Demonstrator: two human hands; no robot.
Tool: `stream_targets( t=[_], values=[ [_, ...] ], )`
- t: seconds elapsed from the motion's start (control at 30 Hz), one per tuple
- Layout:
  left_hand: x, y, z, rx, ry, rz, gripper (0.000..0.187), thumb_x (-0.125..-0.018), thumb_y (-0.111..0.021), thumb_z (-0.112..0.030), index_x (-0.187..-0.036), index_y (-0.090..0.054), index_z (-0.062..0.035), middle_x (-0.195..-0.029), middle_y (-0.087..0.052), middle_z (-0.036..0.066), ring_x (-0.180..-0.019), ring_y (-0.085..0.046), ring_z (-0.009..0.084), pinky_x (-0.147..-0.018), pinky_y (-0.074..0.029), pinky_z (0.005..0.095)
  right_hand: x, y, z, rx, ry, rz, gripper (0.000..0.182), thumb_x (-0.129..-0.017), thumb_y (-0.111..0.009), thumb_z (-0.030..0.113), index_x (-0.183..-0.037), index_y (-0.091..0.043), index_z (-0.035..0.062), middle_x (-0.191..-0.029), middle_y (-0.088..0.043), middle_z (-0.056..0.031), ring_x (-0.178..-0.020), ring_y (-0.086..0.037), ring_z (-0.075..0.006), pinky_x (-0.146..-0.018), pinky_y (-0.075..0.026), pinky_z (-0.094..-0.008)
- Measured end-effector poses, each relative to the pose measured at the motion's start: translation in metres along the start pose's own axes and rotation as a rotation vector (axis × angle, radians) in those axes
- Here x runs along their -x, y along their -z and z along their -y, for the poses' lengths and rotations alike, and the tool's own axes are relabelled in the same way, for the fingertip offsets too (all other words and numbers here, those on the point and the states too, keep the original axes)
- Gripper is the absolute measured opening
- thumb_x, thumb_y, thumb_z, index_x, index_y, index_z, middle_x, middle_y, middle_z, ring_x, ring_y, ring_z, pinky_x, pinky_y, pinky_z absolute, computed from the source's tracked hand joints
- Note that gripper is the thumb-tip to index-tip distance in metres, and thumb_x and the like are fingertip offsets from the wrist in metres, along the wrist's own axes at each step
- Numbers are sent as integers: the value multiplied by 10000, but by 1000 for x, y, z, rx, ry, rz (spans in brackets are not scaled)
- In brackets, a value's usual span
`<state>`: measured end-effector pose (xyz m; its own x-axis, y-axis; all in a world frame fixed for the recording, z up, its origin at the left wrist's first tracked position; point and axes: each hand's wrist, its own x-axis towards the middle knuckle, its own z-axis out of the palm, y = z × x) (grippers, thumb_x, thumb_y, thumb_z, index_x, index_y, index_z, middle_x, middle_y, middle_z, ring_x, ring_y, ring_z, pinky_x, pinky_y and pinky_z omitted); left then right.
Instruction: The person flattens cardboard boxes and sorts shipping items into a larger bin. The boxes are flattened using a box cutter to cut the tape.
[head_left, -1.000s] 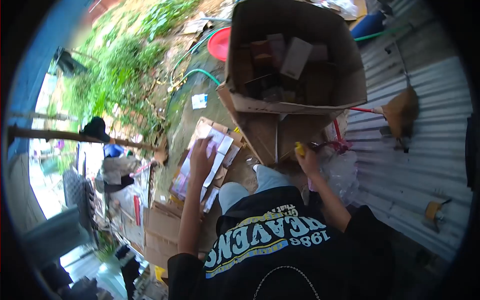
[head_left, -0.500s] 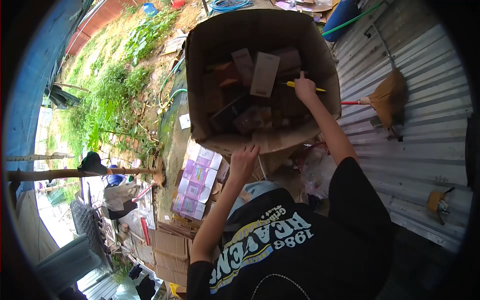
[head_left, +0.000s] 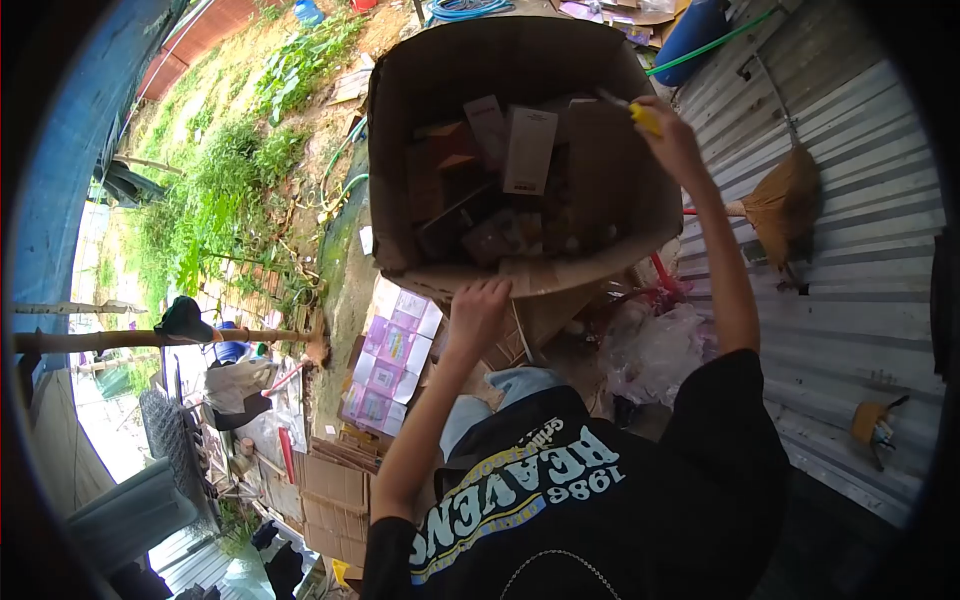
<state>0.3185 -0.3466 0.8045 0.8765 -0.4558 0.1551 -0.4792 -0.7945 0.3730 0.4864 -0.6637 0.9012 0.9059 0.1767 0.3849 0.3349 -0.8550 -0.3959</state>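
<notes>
Your left hand point(head_left: 477, 315) is touching the box point(head_left: 600, 268) at its near rim, grip unclear; rightward, your right hand point(head_left: 678, 148) is clasping a yellow tool point(head_left: 645, 119).

On the black T-shirt point(head_left: 640, 525) we read, upside down, "1986" and the large letters "HEAVEN"; the smaller line beside them escapes us. We cannot make out the small print on the white box point(head_left: 530, 148) or the purple-and-white cardboard point(head_left: 393, 352).
</notes>
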Motion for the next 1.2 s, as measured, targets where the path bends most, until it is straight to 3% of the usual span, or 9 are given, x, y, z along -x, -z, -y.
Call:
stream_targets(
  t=[0.1, 0.3, 0.33, 0.47, 0.53, 0.7, 0.8, 0.97, 1.2],
  values=[
    [-29, 23, 5, 72, -8, 119, 301, -734, -533, -187, -999, -529, -44, -938, -570, 96, -888, -541, 207, -768, -400, 330, 21, 75, 79, -345, 78, -138, 237, -765, -538, 78, -994, -540, 18, -1057, -523, -55, -938, -532, -196, -795, -409, -265],
    [-12, 89, -24, 2531, -44, 59, 900, -698, -151, -746, -1194, -409, -40, -1129, -496, 153, -1034, -473, 312, -925, -321, 422, 97, 83, 182, -664, 207, -69, 214, -728, -546, 39, -930, -549, -29, -1078, -509, -118, -1023, -485, -239, -858, -380, -329],
    [2, 120, -36, 2555, 392, -242, 845, -723, -218, -720, -1196, -401, -43, -1116, -499, 164, -1024, -481, 292, -912, -338, 414, 101, 81, 191, -675, 317, 42, 195, -703, -561, 33, -889, -554, -28, -1044, -526, -123, -1000, -504, -236, -843, -396, -323],
    [74, 129, 10, 2572, 401, -400, 549, -808, -436, -468, -1109, -452, -9, -1037, -536, 141, -956, -522, 256, -840, -407, 393, 112, 47, 234, -839, 508, 256, 133, -653, -590, 28, -773, -557, -21, -937, -570, -121, -881, -570, -228, -754, -451, -302],
    [108, 133, 22, 2032, 861, -523, 434, -786, -529, -321, -1063, -476, 9, -1000, -548, 135, -919, -543, 249, -814, -432, 366, 109, 31, 249, -792, 562, 302, 97, -664, -592, 29, -741, -552, -13, -921, -574, -115, -818, -590, -215, -698, -468, -280],
    [198, 100, 8, 1557, 810, -537, 344, -773, -564, -159, -1049, -483, 29, -1010, -547, 138, -912, -541, 199, -807, -447, 330, 111, -33, 313, -892, 469, 526, 64, -702, -574, 3, -753, -536, -3, -857, -563, -99, -749, -569, -195, -658, -452, -273],
    [233, 86, -10, 1698, 711, -91, 319, -768, -556, -105, -1050, -475, 18, -973, -553, 113, -830, -572, 183, -661, -495, 297, 129, -106, 362, -871, 356, 699, 89, -715, -576, -2, -746, -492, -13, -804, -521, -73, -722, -519, -165, -649, -403, -245],
    [331, 44, -3, 1649, 1100, -518, 322, -733, -573, -66, -1037, -490, 1, -947, -570, 111, -816, -565, 161, -685, -483, 291, 180, -176, 418, -961, 381, 994, 78, -752, -560, 10, -753, -487, -15, -784, -503, -67, -709, -483, -153, -640, -384, -243],
    [513, -54, 42, 1967, 1215, -1794, 340, -813, -511, -197, -1108, -457, -38, -1068, -528, 87, -970, -519, 213, -818, -440, 355, 229, -176, 465, -1118, 423, 1433, 139, -751, -565, -7, -706, -433, 0, -800, -468, -45, -715, -457, -124, -625, -382, -245]
  ],
)
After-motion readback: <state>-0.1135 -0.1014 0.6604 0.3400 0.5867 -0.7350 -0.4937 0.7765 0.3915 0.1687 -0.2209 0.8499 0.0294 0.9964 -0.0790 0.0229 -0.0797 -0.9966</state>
